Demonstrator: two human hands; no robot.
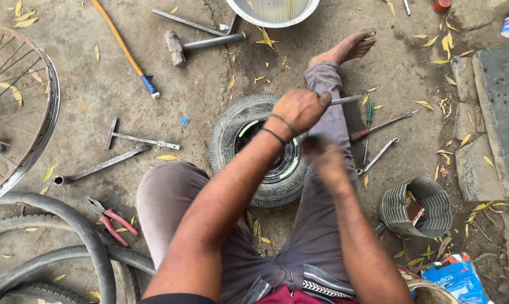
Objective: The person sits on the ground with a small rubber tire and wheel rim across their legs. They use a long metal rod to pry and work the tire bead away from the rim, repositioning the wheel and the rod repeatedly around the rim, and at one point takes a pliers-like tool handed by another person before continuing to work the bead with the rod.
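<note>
A small black tyre [232, 121] on a dark wheel rim [282, 166] lies flat on the dirt between my legs. My left hand [299, 108] is above its far edge, fist closed around a thin metal rod [347, 100] whose end sticks out to the right. There are two dark bands on that wrist. My right hand [322, 159] is lower, over the tyre's right side and my grey trouser leg. It is blurred, so its grip is unclear.
A hammer [175, 48], an orange-handled tool [125, 53] and a white basin [274, 14] lie beyond. At left are a spoked bicycle wheel [23, 124], loose tyres [74, 231], red pliers [116, 220] and metal bars [99, 166]. At right are a screwdriver [368, 115], a spanner [378, 156] and a ribbed can [417, 208].
</note>
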